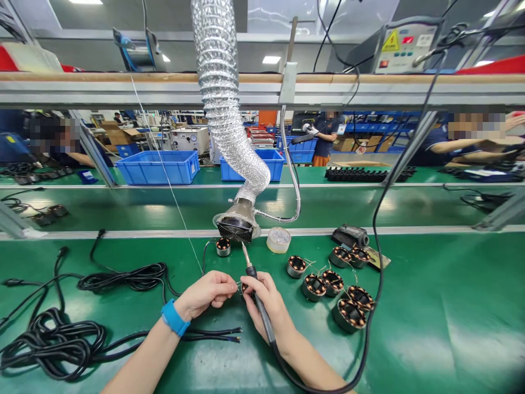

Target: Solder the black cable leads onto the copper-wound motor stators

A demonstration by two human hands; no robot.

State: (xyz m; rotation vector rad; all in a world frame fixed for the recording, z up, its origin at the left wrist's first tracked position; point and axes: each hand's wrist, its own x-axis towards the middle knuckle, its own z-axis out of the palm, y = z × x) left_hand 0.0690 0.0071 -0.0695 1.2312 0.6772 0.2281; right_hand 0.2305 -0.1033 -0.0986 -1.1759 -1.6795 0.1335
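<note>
My right hand (273,306) is closed around the black handle of a soldering iron (251,270), its tip pointing up and away below the fume duct. Behind its fingers a stator (245,288) with copper windings is mostly hidden. The closed fingers of my left hand (211,293) pinch a thin solder wire (172,189), which runs down from a spool overhead. Fine silvery ends show between the two hands, beside the stator; I cannot tell which are solder and which are leads. One more stator (223,247) with a black cable stands under the duct.
Several stators (315,287) with loose leads stand at right, near an iron stand (350,236). Coiled black cables (61,342) cover the left. A round tub (279,239) sits behind my hands. A foil duct (221,98) hangs overhead. The iron's cord (375,246) loops at right.
</note>
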